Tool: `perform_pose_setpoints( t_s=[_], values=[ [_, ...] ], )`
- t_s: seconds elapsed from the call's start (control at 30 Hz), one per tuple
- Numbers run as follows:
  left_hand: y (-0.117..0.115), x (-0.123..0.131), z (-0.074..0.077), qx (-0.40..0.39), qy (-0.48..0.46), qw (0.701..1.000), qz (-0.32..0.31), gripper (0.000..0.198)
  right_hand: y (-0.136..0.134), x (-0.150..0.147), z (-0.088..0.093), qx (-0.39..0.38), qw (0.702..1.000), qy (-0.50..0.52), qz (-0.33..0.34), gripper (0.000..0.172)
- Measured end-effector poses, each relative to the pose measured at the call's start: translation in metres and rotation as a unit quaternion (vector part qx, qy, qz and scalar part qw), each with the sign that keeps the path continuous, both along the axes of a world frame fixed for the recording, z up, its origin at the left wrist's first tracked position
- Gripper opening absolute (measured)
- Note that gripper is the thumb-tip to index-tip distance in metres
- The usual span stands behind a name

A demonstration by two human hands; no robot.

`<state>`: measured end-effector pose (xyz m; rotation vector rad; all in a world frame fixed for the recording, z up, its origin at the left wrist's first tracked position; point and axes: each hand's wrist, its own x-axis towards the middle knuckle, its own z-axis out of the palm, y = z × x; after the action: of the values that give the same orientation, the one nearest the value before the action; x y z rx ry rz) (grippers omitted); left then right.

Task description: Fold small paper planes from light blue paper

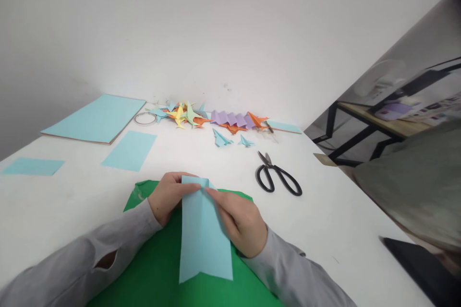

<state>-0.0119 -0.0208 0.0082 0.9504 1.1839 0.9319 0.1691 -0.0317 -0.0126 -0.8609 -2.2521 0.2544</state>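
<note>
A light blue sheet of paper [205,240] with a crease down its middle hangs between my hands, its far edge raised and its near edge bent to a shallow notch. My left hand [171,195] pinches the sheet's far left part, thumb on top and fingers behind. On the far right part, my right hand [242,218] grips the same sheet, thumb and index finger meeting near the crease. Its other fingers are curled, partly hidden. Beneath the paper and my forearms lies a green sheet [144,268].
Black-handled scissors [275,172] lie right of my hands. Blue paper pieces [129,150] and a blue paper stack [97,117] are at left. Folded paper figures [183,115], a pleated purple paper [230,119] and a clear tape roll [145,118] lie along the wall. A person sits at right.
</note>
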Motion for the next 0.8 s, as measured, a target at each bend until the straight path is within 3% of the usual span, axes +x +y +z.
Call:
perform_pose_setpoints(
  t_s=[0.07, 0.1, 0.17, 0.23, 0.27, 0.33, 0.4, 0.5, 0.63, 0.8],
  values=[
    [0.002, -0.003, -0.005, 0.120, 0.147, 0.981, 0.031, 0.028, 0.002, 0.000, -0.002, -0.024, 0.999, 0.004, -0.041, 0.039],
    [0.003, -0.005, -0.008, 0.203, 0.228, 0.952, 0.029, 0.028, 0.004, 0.001, -0.003, -0.038, 0.997, -0.003, -0.069, 0.039],
    [0.001, -0.005, -0.012, 0.363, 0.370, 0.855, -0.013, 0.026, 0.009, 0.002, -0.007, -0.054, 0.991, -0.025, -0.124, 0.039],
    [-0.004, -0.003, -0.014, 0.470, 0.465, 0.746, -0.083, 0.026, 0.015, 0.004, -0.011, -0.053, 0.988, -0.032, -0.141, 0.039],
    [-0.006, -0.001, -0.014, 0.491, 0.505, 0.702, -0.103, 0.027, 0.018, 0.005, -0.012, -0.052, 0.988, -0.029, -0.140, 0.038],
    [-0.010, 0.001, -0.016, 0.507, 0.557, 0.646, -0.122, 0.028, 0.022, 0.006, -0.014, -0.053, 0.990, -0.021, -0.129, 0.031],
    [-0.011, 0.003, -0.019, 0.507, 0.581, 0.622, -0.138, 0.028, 0.026, 0.007, -0.015, -0.041, 0.992, -0.027, -0.118, 0.026],
    [-0.009, 0.003, -0.025, 0.501, 0.592, 0.610, -0.165, 0.029, 0.028, 0.008, -0.015, 0.033, 0.989, -0.091, -0.114, 0.028],
    [-0.007, 0.003, -0.030, 0.500, 0.584, 0.617, -0.169, 0.032, 0.026, 0.008, -0.014, 0.129, 0.962, -0.219, -0.104, 0.035],
    [-0.002, 0.001, -0.030, 0.486, 0.587, 0.621, -0.182, 0.035, 0.027, 0.007, -0.014, 0.144, 0.957, -0.238, -0.087, 0.032]
  ],
)
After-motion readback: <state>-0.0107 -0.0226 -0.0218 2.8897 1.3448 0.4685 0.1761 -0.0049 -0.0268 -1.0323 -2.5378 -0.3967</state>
